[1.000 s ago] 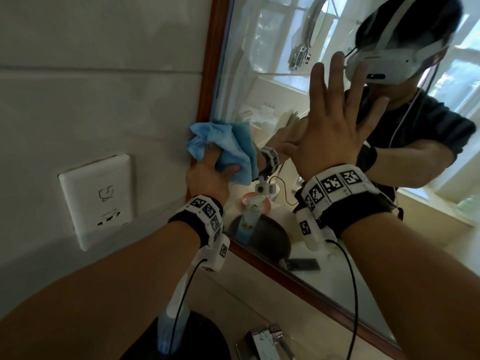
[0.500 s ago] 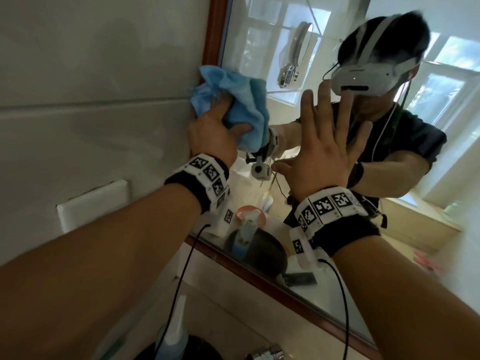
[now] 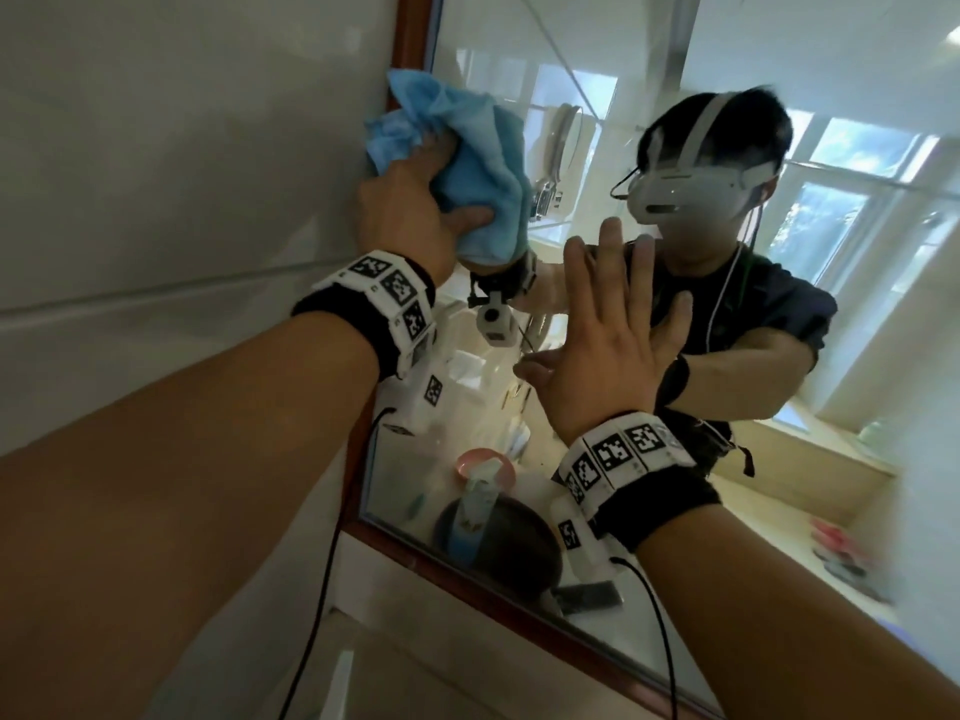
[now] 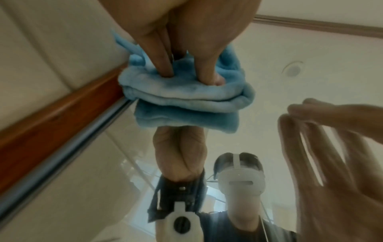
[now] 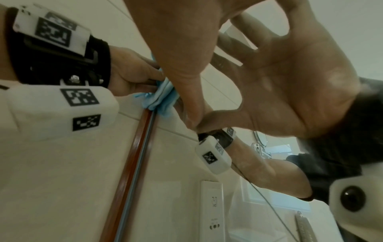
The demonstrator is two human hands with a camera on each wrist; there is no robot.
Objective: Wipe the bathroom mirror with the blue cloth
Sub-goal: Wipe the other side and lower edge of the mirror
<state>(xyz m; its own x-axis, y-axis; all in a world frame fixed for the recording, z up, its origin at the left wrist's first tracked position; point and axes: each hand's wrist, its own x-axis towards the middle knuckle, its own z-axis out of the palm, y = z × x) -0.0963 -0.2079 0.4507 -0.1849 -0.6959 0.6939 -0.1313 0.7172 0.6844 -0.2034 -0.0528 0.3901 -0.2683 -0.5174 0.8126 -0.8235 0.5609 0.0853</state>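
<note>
I'm seeing the cloth (image 3: 470,168) sitting against the mirror (image 3: 613,54) at its left edge, just beside the frame (image 3: 410,33), with my left hand (image 3: 410,210) pressing behind it. My right hand (image 3: 602,350) is lying flat on the glass, lower and to the right.

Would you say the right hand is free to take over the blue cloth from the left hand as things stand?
Probably yes. The right hand is open, flat at the mirror and holding nothing, and no object lies between it and the blue cloth, which the left hand grips by the frame.
</note>
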